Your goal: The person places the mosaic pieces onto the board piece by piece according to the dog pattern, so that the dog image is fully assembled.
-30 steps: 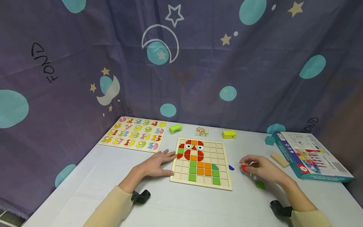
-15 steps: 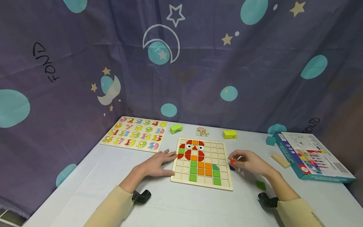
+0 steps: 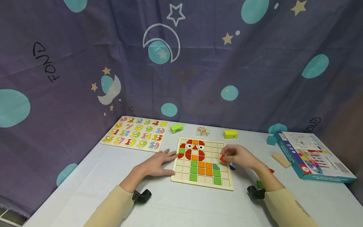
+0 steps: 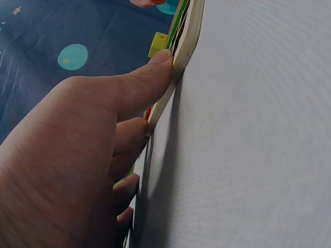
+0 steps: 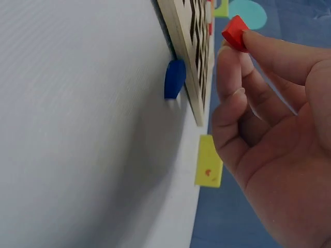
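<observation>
A square wooden grid board (image 3: 183, 176) lies on the white table, partly filled with red, orange and green tiles and two eye tiles. My left hand (image 3: 157, 164) rests at its left edge with fingers spread; in the left wrist view the thumb (image 4: 147, 82) touches the rim. Between thumb and fingertips, my right hand (image 3: 241, 157) pinches a small red tile (image 5: 236, 33), held above the board's right side. Just off that side lies a blue rounded piece (image 3: 233, 167). A green tile (image 3: 259, 184) and another red piece (image 3: 271, 170) lie partly hidden by the right arm.
A number puzzle board (image 3: 133, 132) lies back left. Behind the grid board are a green arch block (image 3: 176, 128), a small picture card (image 3: 203, 131) and a yellow-green block (image 3: 230, 134). At right are a teal block (image 3: 271, 140), wooden block (image 3: 281, 160) and box (image 3: 317, 154).
My right hand has carried the red tile leftward from the table to above the board's right side. The other red piece has come into view behind the arm. My left hand stays put.
</observation>
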Demonstrator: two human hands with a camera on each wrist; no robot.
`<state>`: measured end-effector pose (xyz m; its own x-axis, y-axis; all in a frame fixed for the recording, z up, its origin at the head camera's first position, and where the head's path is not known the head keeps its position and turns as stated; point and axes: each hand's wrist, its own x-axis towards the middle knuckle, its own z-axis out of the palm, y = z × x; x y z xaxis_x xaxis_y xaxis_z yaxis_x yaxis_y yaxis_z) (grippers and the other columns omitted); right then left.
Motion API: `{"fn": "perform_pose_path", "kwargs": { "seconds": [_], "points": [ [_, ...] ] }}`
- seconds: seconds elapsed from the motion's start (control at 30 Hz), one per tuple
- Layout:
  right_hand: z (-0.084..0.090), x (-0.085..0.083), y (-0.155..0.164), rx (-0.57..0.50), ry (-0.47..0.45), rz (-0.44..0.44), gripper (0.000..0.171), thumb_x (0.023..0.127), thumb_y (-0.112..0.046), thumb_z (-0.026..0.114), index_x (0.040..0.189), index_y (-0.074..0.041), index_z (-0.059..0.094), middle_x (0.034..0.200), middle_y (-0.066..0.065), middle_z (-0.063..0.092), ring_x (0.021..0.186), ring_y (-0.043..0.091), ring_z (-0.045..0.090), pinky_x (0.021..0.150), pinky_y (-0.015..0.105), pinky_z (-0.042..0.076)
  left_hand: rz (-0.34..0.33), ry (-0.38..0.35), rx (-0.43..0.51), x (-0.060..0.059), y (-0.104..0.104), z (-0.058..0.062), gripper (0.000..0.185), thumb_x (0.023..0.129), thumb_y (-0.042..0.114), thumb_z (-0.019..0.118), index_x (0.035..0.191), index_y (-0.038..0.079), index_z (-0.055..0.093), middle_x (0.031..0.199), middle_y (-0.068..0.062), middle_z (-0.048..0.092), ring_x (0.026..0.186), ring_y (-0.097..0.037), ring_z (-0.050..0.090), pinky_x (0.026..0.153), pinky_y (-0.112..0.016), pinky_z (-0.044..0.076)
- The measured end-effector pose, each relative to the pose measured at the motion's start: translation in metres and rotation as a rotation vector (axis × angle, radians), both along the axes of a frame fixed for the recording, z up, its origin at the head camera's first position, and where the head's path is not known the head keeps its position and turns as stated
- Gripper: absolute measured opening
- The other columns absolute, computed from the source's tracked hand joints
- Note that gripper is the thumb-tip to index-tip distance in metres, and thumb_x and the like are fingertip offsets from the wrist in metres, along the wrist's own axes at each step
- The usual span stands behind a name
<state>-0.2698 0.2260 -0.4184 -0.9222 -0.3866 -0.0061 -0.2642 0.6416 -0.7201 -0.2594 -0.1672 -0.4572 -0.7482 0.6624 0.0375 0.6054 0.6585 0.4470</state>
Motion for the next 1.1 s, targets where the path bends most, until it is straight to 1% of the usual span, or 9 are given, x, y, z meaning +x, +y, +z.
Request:
{"fn": "perform_pose_path", "kwargs": {
  "seconds": [0.1, 0.3, 0.53, 0.7, 0.83, 0.97, 1.1],
  "points": [
    [-0.002, -0.005, -0.004, -0.013, 0.011, -0.005, 0.012, 0.089, -0.006, 0.073, 0.101, -0.005, 0.068, 0.088, 0.004, 0.062, 0.083, 0.023, 0.056, 0.071, 0.03, 0.05, 0.001, -0.002, 0.003, 0.0, 0.0, 0.0, 0.079, 0.091, 0.057, 0.066, 0.154, 0.015, 0.045, 0.162, 0.001, 0.034, 0.151, -0.034, 0.018, 0.121, -0.053, 0.014],
    [-0.005, -0.013, -0.014, -0.039, -0.008, -0.017, 0.013, 0.089, -0.008, 0.074, 0.099, -0.004, 0.065, 0.089, 0.005, 0.062, 0.082, 0.022, 0.056, 0.07, 0.031, 0.048, 0.003, -0.006, -0.003, 0.002, 0.0, 0.001, 0.079, 0.091, 0.057, 0.066, 0.154, 0.015, 0.045, 0.162, 0.0, 0.034, 0.151, -0.035, 0.018, 0.121, -0.053, 0.015],
    [-0.004, -0.02, -0.023, -0.059, 0.002, -0.031, 0.012, 0.09, -0.008, 0.071, 0.098, -0.003, 0.064, 0.092, 0.007, 0.063, 0.087, 0.023, 0.058, 0.078, 0.035, 0.049, 0.009, -0.009, -0.012, 0.002, 0.001, 0.002, 0.079, 0.091, 0.056, 0.066, 0.154, 0.015, 0.044, 0.162, 0.001, 0.033, 0.151, -0.033, 0.018, 0.121, -0.052, 0.015],
    [-0.005, -0.025, -0.029, -0.067, -0.015, -0.045, 0.012, 0.091, -0.009, 0.071, 0.1, -0.003, 0.066, 0.093, 0.007, 0.063, 0.089, 0.024, 0.057, 0.081, 0.037, 0.047, 0.015, -0.009, -0.027, 0.0, 0.001, 0.001, 0.08, 0.09, 0.058, 0.066, 0.155, 0.017, 0.043, 0.163, 0.003, 0.032, 0.152, -0.031, 0.017, 0.122, -0.05, 0.015],
    [-0.007, -0.031, -0.033, -0.072, -0.04, -0.079, 0.012, 0.091, -0.011, 0.071, 0.1, -0.003, 0.066, 0.093, 0.008, 0.063, 0.088, 0.024, 0.057, 0.079, 0.036, 0.049, 0.021, -0.012, -0.032, 0.0, 0.001, 0.001, 0.081, 0.09, 0.058, 0.066, 0.155, 0.018, 0.042, 0.163, 0.004, 0.031, 0.152, -0.03, 0.016, 0.122, -0.049, 0.013],
    [-0.008, -0.037, -0.037, -0.082, -0.061, -0.101, 0.014, 0.092, -0.012, 0.071, 0.101, -0.003, 0.066, 0.094, 0.009, 0.063, 0.083, 0.022, 0.061, 0.075, 0.034, 0.053, 0.028, -0.013, -0.032, 0.0, 0.0, 0.001, 0.08, 0.09, 0.058, 0.066, 0.156, 0.019, 0.042, 0.163, 0.005, 0.031, 0.152, -0.029, 0.016, 0.122, -0.048, 0.013],
    [-0.007, -0.042, -0.04, -0.093, -0.055, -0.081, 0.013, 0.094, -0.009, 0.069, 0.102, 0.0, 0.066, 0.092, 0.01, 0.063, 0.077, 0.022, 0.062, 0.068, 0.033, 0.054, 0.029, -0.018, -0.032, 0.0, 0.001, 0.001, 0.08, 0.09, 0.057, 0.066, 0.156, 0.019, 0.042, 0.163, 0.005, 0.031, 0.152, -0.028, 0.016, 0.122, -0.048, 0.013]
  ]
}}
